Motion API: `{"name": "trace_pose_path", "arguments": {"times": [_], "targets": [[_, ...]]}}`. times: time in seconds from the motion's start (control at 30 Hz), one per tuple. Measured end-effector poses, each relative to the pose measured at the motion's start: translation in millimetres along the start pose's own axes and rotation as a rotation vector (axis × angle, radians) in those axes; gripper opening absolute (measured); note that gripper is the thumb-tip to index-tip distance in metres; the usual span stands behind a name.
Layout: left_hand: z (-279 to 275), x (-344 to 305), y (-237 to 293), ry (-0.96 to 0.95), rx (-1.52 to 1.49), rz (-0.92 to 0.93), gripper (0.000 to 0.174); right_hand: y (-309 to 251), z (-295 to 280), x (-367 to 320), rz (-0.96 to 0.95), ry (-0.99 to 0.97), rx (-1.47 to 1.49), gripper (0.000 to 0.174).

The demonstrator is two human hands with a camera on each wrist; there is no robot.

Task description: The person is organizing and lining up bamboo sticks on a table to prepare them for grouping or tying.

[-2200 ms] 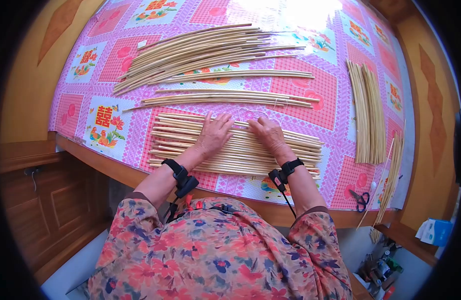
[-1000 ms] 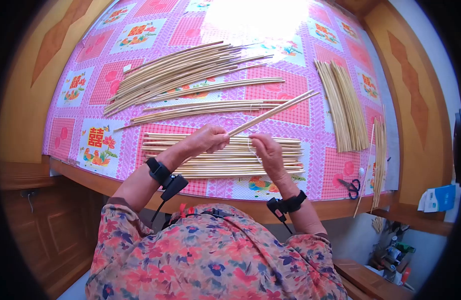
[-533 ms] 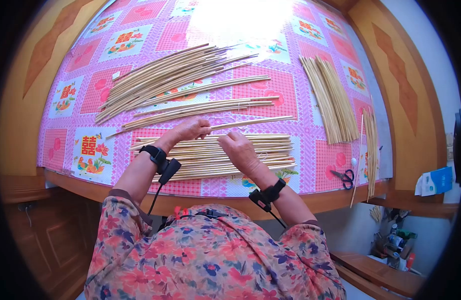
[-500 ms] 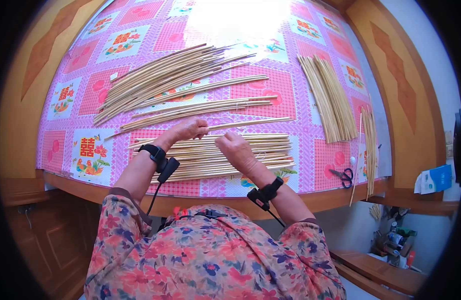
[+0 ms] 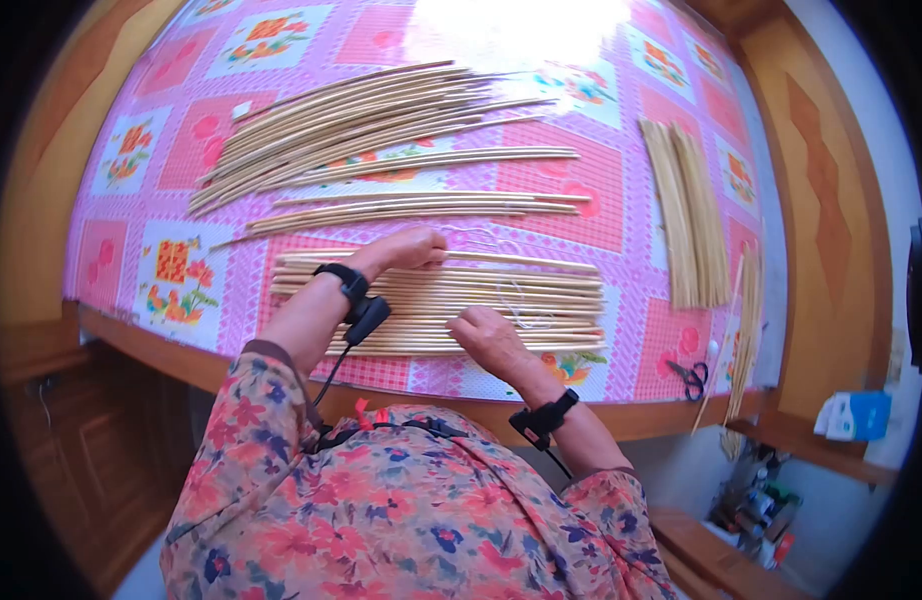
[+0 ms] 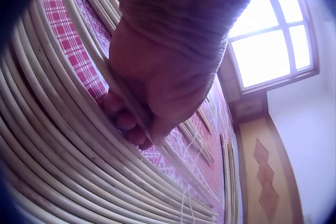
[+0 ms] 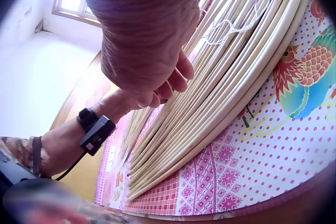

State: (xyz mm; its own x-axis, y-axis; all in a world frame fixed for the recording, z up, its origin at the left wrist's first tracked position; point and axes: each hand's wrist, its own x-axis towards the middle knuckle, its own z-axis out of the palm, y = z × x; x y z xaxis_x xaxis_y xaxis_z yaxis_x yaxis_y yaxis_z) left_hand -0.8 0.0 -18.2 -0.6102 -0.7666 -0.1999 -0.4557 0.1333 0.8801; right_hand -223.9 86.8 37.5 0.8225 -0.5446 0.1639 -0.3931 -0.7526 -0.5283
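A row of straw-coloured plant stalks [image 5: 561,298] lies side by side along the near part of the table. My left hand [image 5: 416,247] is at the row's far edge, fingers curled round a pale stalk [image 6: 181,167] that runs out to the right beneath the palm. Over the middle of the row is my right hand [image 5: 488,334], its fingers [image 7: 177,80] loosely bent, close over the stalks and with nothing visible in them. A loop of white thread [image 7: 227,23] lies on the stalks to the right of that hand.
Beyond the row lie a few longer stalks [image 5: 421,207] and a big fanned pile [image 5: 331,130]. Bundles of stalks [image 5: 686,215] lie at the right, with scissors [image 5: 692,378] near the table edge. A patterned cloth [image 5: 101,255] covers the table.
The left hand lifted a stalk out over the row, slanting up to the right, then lowered it to the far edge. The right hand moved from the far edge back to the row's middle.
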Motion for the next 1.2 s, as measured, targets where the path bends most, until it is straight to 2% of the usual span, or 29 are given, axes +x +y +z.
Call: {"name": "trace_pose_path", "arguments": {"times": [0.07,0.17,0.3,0.4,0.5,0.53,0.63,0.7,0.77,0.83,0.9,1.03,1.13,1.2], "targets": [[2,1,-8,0.048,0.095,0.120,0.025,-1,2,3,-0.030,-0.012,0.024,0.008],[1,-1,2,0.043,0.087,-0.005,0.024,0,3,6,0.000,-0.047,-0.021,0.008],[1,0,-3,0.012,-0.021,0.013,0.024,7,0,1,0.035,-0.051,-0.034,0.009],[-8,-4,17,0.071,-0.105,-0.024,0.025,16,-9,-3,0.149,0.036,-0.054,0.009],[-28,-16,47,0.098,-0.287,-0.233,0.026,41,-19,-3,0.321,0.121,-0.185,0.007],[-31,-17,47,0.134,-0.287,-0.146,0.025,47,-27,2,0.345,0.141,-0.208,0.007],[-39,-28,59,0.191,-0.235,-0.122,0.022,55,-34,30,0.288,0.205,-0.252,0.007],[-39,-36,67,0.219,-0.276,-0.127,0.022,74,-16,43,0.265,0.195,-0.269,0.007],[-39,-46,73,0.238,-0.367,-0.167,0.023,88,-2,56,0.280,0.090,-0.391,0.007],[-39,-53,73,0.238,-0.355,-0.150,0.023,91,0,64,0.262,0.074,-0.409,0.007],[-39,-62,74,0.265,-0.418,-0.147,0.026,95,3,70,0.338,-0.056,-0.556,0.006],[-35,-69,71,0.302,-0.413,-0.134,0.023,96,1,76,0.276,-0.105,-0.549,0.005],[-33,-70,71,0.331,-0.446,-0.131,0.023,90,-13,77,0.283,-0.175,-0.416,0.003],[-32,-71,73,0.346,-0.471,-0.134,0.022,83,-21,68,0.241,0.099,-0.204,0.003]]}}
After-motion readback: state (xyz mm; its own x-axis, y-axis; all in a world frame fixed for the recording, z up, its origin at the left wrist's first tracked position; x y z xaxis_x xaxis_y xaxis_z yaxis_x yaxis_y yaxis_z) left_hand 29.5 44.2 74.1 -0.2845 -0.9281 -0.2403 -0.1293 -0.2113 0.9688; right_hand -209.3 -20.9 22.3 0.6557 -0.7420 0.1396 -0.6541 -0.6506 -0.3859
